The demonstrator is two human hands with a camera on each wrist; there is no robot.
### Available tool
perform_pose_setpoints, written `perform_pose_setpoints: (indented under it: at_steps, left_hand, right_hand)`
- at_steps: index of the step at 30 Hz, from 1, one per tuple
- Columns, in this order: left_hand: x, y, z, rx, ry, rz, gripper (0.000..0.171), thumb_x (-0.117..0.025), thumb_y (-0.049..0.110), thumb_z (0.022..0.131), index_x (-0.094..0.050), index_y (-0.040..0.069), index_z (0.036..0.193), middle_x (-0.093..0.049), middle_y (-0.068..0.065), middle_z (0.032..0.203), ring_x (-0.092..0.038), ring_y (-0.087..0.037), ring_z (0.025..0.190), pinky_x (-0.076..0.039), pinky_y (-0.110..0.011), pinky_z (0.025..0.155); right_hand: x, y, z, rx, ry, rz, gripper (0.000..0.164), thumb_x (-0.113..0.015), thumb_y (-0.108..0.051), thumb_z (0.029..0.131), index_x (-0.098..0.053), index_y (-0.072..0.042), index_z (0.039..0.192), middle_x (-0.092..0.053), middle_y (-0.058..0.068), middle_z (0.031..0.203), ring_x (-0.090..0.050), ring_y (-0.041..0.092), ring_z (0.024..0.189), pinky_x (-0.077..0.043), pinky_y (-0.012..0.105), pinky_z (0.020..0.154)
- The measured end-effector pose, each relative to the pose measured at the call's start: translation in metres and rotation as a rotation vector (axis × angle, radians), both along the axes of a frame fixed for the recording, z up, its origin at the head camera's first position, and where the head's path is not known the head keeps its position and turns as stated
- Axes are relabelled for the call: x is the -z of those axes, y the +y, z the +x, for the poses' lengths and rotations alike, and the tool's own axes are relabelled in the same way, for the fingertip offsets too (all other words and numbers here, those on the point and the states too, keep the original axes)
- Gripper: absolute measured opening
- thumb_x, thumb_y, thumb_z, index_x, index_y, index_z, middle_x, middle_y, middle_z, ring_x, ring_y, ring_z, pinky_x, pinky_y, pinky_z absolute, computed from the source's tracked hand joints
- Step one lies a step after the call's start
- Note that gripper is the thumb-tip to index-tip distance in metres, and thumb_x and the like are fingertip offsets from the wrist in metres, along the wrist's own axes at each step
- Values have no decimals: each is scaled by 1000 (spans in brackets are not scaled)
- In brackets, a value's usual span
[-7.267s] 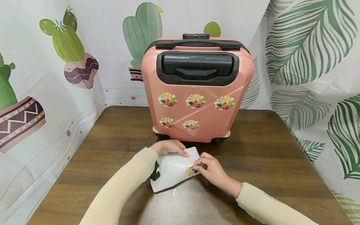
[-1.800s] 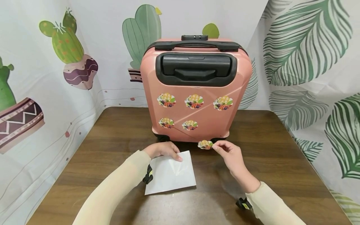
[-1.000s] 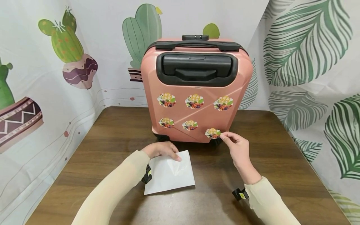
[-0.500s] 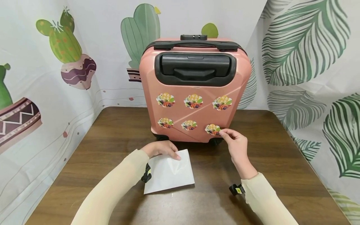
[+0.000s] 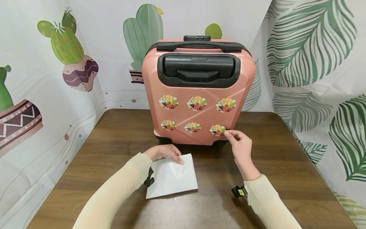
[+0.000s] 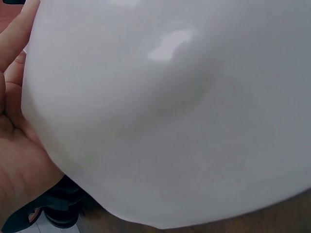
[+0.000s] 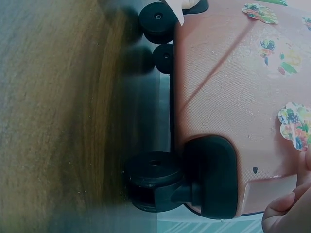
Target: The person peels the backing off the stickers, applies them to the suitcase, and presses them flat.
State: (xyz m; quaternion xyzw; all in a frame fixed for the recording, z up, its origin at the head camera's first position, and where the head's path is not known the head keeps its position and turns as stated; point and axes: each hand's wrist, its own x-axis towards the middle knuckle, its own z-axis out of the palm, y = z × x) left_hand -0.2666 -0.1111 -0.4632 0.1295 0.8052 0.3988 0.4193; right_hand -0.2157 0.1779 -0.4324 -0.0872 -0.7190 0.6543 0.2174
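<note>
In the head view my right hand (image 5: 241, 147) pinches the right edge of a fruit-print sticker (image 5: 217, 129) at the lower right of a pink suitcase (image 5: 183, 136). The right wrist view shows that sticker (image 7: 294, 127) over the shell near a black wheel (image 7: 154, 167); whether it lies fully flat I cannot tell. My left hand (image 5: 164, 153) holds a white sheet (image 5: 174, 178) by its upper left edge, thumb on top, fingers partly hidden behind. That sheet (image 6: 165, 126) fills most of the left wrist view.
Several matching stickers (image 5: 196, 103) sit on the suitcase in two rows. The suitcase stands upright on a brown wooden table (image 5: 120, 127), its black handle (image 5: 200, 66) folded in. A cloth with cactus and leaf prints (image 5: 311, 44) hangs behind.
My right hand peeled the sticker off the white sheet, carried it up and right to the suitcase, and moved it slightly higher in the lower row. The left hand stays with the sheet.
</note>
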Motion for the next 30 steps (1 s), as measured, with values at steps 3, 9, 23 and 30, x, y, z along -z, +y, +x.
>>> perform_pose_setpoints:
  at_steps: [3,9,23,30]
  left_hand:
    - [2,0,-1,6,1,-6,9,-75,15,91,-75,8,86,-67,10,69,-62,-5,66,-52,-22,65]
    - [4,1,-1,-3,2,-8,11,-76,14,90,-73,11,80,-67,9,69,-61,-5,65,-51,-22,64]
    - [6,1,0,-12,14,-19,16,-77,16,90,-71,14,76,-65,9,69,-59,-6,66,-50,-22,64]
    - [6,6,3,11,12,-19,13,-78,18,89,-72,13,79,-66,9,70,-59,-6,66,-50,-22,64]
  right_hand:
    - [-1,-1,0,5,-4,-8,12,-77,-13,92,-78,-1,90,-62,-24,61,-50,0,60,-39,17,56]
    - [-1,-3,0,43,12,-10,18,-76,-12,92,-76,6,92,-63,-25,61,-52,-2,60,-39,16,55]
    - [3,-6,-5,53,52,-35,18,-76,-10,91,-75,7,94,-64,-24,60,-58,-2,58,-39,16,52]
    - [6,-7,-8,85,70,-34,18,-77,-13,91,-75,5,91,-65,-23,59,-62,-2,57,-38,15,50]
